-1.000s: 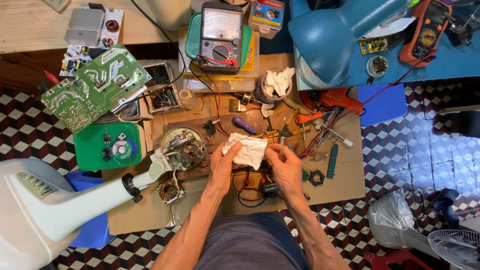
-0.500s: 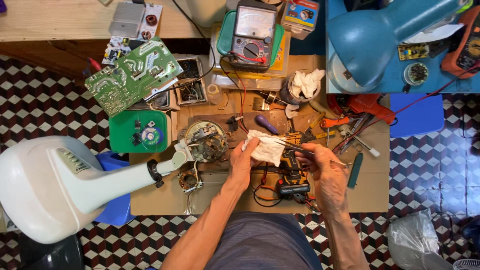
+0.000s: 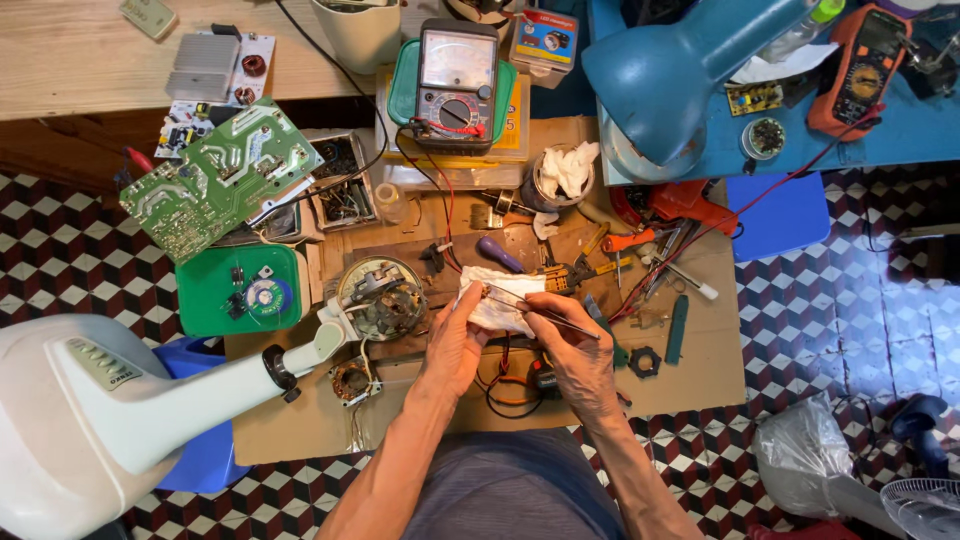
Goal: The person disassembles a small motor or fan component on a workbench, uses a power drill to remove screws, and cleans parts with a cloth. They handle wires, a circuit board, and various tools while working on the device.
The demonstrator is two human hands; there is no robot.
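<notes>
My left hand [image 3: 455,340] grips a crumpled white cloth [image 3: 497,297] above the cluttered cardboard work surface [image 3: 690,385]. My right hand [image 3: 572,352] holds thin metal tweezers [image 3: 540,309], whose tips lie across the cloth. Both hands sit close together at the centre of the view. Just left of them lies a round fan motor [image 3: 382,296] on the white neck of a fan stand [image 3: 150,410]. Wires and a small dark part lie partly hidden under my hands.
A green circuit board [image 3: 222,177] and a green lid with solder [image 3: 238,292] lie at left. An analogue multimeter [image 3: 457,85] stands at the back, a blue desk lamp [image 3: 680,80] at right. Screwdrivers, pliers [image 3: 640,240] and a nut [image 3: 644,361] crowd the cardboard.
The cloth has stayed in my left hand. My right hand has drawn the tweezers across the cloth. The camera has shifted slightly, so everything sits a little to the right.
</notes>
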